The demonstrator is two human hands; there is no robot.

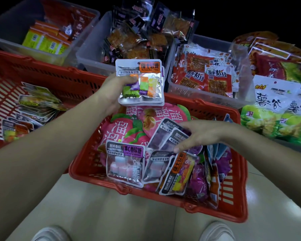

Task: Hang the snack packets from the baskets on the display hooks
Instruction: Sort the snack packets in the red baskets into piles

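Note:
My left hand (pixel 111 92) holds a small stack of clear candy packets (pixel 142 80) with orange labels, raised above the far rim of the near red basket (pixel 94 173). That basket holds pink plum packets (pixel 123 129), a purple-label candy packet (pixel 125 164) and several other mixed sweets. My right hand (pixel 200 136) reaches down into the basket, its fingers resting on purple candy packets (pixel 165 138); whether they grip one is unclear. No display hooks are in view.
A second red basket (pixel 5 70) at the left holds a few candy packets (pixel 36 105). Behind stand clear bins (pixel 87 54) of spicy snacks, and green bags (pixel 274 112) lie at the right. My knees and shoes are below, on a pale floor.

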